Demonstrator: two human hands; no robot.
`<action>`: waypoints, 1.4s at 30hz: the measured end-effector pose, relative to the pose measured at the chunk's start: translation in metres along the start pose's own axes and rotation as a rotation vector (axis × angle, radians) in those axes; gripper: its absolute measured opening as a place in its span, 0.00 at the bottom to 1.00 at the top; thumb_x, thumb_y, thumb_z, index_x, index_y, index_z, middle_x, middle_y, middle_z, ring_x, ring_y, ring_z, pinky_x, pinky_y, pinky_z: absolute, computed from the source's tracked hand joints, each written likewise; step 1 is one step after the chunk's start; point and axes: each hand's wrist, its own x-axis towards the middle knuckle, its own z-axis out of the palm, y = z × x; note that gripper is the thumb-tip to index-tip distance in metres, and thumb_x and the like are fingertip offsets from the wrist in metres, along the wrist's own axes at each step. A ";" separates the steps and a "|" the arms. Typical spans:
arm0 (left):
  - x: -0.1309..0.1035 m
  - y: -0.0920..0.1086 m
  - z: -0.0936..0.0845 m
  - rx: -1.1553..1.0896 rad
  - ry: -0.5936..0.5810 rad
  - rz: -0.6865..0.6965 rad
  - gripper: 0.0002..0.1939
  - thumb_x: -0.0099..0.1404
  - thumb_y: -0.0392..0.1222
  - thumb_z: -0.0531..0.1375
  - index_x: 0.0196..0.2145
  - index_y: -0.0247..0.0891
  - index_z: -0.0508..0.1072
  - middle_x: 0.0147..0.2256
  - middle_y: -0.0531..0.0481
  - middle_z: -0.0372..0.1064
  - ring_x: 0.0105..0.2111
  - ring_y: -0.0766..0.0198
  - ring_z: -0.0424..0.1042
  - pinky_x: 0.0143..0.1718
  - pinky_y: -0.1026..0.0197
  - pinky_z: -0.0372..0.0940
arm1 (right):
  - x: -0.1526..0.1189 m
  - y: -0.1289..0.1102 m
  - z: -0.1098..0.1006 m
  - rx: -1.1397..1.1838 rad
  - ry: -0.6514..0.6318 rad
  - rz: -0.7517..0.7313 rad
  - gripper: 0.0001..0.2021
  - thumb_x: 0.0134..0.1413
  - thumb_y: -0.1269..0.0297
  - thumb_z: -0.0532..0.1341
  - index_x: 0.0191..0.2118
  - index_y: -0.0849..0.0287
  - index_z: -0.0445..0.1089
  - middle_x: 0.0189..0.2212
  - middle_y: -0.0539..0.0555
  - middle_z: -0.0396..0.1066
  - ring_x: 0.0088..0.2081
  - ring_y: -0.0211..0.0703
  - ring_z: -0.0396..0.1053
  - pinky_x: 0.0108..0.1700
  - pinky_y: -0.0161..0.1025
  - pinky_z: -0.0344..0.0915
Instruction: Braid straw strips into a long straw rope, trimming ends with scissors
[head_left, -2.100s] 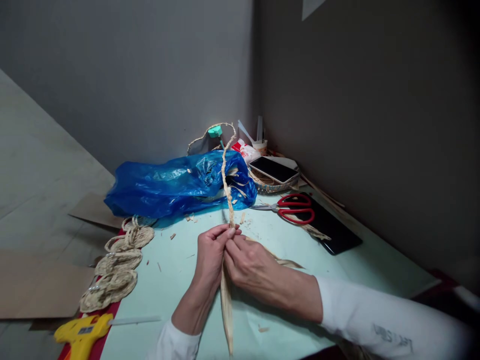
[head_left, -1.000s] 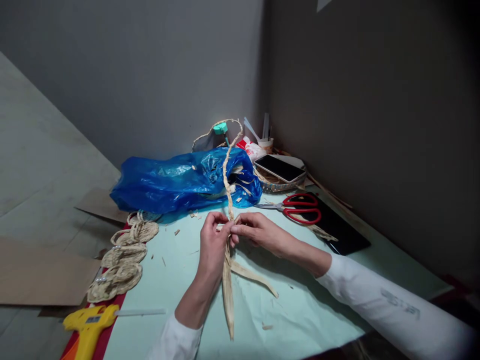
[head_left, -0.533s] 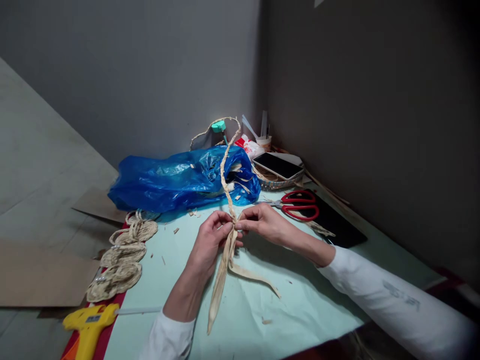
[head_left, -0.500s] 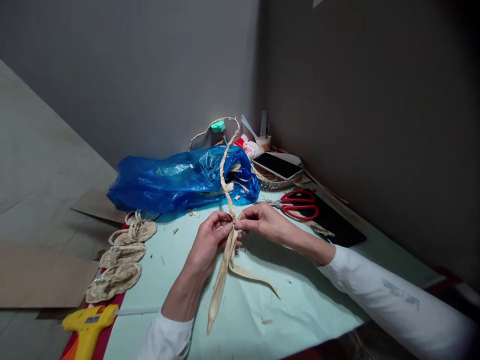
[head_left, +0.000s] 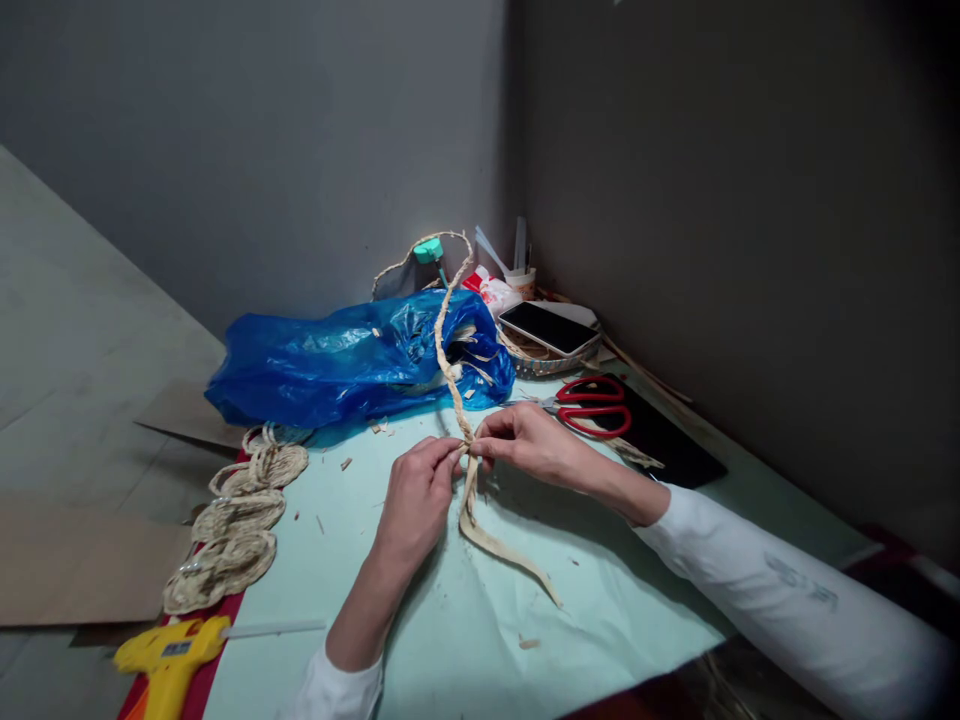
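A long pale braid [head_left: 444, 345] of dried plant fibre runs up from my hands, over the blue bag, and curls at the back. My right hand [head_left: 525, 440] pinches its lower end between thumb and finger. Close against it, my left hand [head_left: 421, 500] is closed with its fingertips on the same spot, gripping the fibre strands there. One loose strand [head_left: 510, 552] hangs below the pinch and bends to the right over the pale green table cover [head_left: 360, 600]. The left hand hides part of the strands.
Behind the hands lies a blue plastic bag [head_left: 315, 365]. Red-handled scissors [head_left: 592, 407] rest on a black flat object [head_left: 675, 450]; a phone [head_left: 549, 328] lies on a basket. At left are coiled braided pieces [head_left: 240, 512] and a yellow glue gun [head_left: 171, 655]. Walls meet behind.
My left hand has turned over, knuckles up. The wide strand that hung down in front between my hands is no longer visible there. My right hand keeps its pinch.
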 end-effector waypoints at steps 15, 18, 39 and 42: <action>-0.018 0.014 0.031 0.354 0.297 0.159 0.12 0.63 0.34 0.53 0.22 0.40 0.66 0.18 0.51 0.63 0.19 0.63 0.61 0.25 0.61 0.47 | -0.003 -0.005 0.020 0.317 0.164 0.039 0.13 0.52 0.62 0.60 0.20 0.62 0.68 0.16 0.46 0.59 0.17 0.32 0.53 0.22 0.33 0.50; -0.018 0.012 0.039 0.516 0.273 0.143 0.11 0.63 0.32 0.52 0.24 0.40 0.67 0.20 0.47 0.65 0.20 0.60 0.64 0.24 0.60 0.45 | -0.001 -0.003 0.026 0.369 0.177 0.064 0.12 0.51 0.62 0.61 0.21 0.62 0.69 0.16 0.46 0.59 0.18 0.32 0.53 0.23 0.33 0.51; 0.004 0.000 0.015 -0.495 0.007 -0.248 0.11 0.59 0.46 0.61 0.36 0.36 0.77 0.23 0.54 0.66 0.23 0.69 0.62 0.24 0.68 0.55 | 0.000 0.002 0.024 0.462 0.073 -0.026 0.10 0.54 0.66 0.58 0.28 0.63 0.75 0.26 0.53 0.75 0.31 0.41 0.70 0.37 0.36 0.62; 0.005 0.000 0.014 -0.358 0.061 -0.154 0.10 0.59 0.42 0.60 0.35 0.37 0.79 0.29 0.50 0.74 0.32 0.62 0.70 0.35 0.64 0.62 | -0.002 0.000 0.019 0.066 0.087 -0.091 0.11 0.57 0.70 0.55 0.35 0.61 0.76 0.34 0.56 0.78 0.35 0.43 0.72 0.39 0.36 0.61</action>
